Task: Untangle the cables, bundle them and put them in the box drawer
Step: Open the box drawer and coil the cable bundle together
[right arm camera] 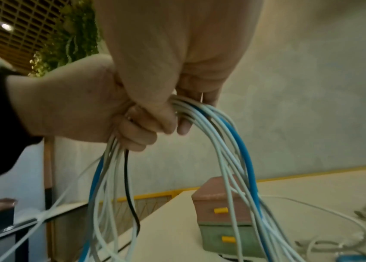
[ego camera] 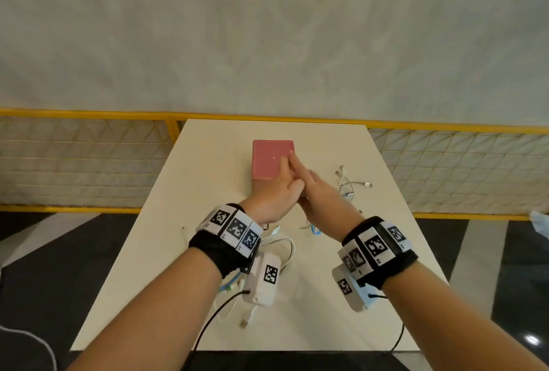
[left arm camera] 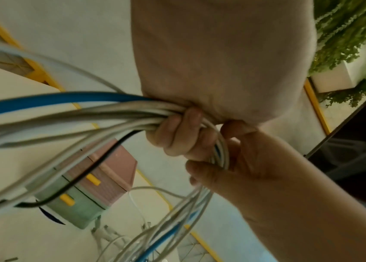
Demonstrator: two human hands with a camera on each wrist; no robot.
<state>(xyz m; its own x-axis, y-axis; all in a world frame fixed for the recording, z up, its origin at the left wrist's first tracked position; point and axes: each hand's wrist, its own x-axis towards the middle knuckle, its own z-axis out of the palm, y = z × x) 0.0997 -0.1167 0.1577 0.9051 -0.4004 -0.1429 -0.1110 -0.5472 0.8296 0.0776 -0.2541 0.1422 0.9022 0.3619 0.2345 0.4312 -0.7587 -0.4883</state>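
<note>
My left hand (ego camera: 279, 189) and right hand (ego camera: 315, 189) meet above the table, just in front of the box drawer (ego camera: 271, 159). Both grip one looped bundle of white, blue and black cables (right arm camera: 229, 141). In the left wrist view the fingers of the left hand (left arm camera: 177, 134) curl round the bundle (left arm camera: 110, 113), and the right hand (left arm camera: 211, 170) pinches the same loop just below. The right wrist view shows the right hand (right arm camera: 172, 115) holding the top of the loop, beside the left hand (right arm camera: 130, 133). The box (right arm camera: 220, 211) has a pink top and a green lower drawer, both with yellow handles, both closed.
More loose white cables (ego camera: 352, 185) lie tangled on the cream table (ego camera: 208, 162) to the right of the box. Cable ends and a USB plug (ego camera: 244, 323) trail near the table's front edge. A yellow mesh railing (ego camera: 89, 115) runs behind the table.
</note>
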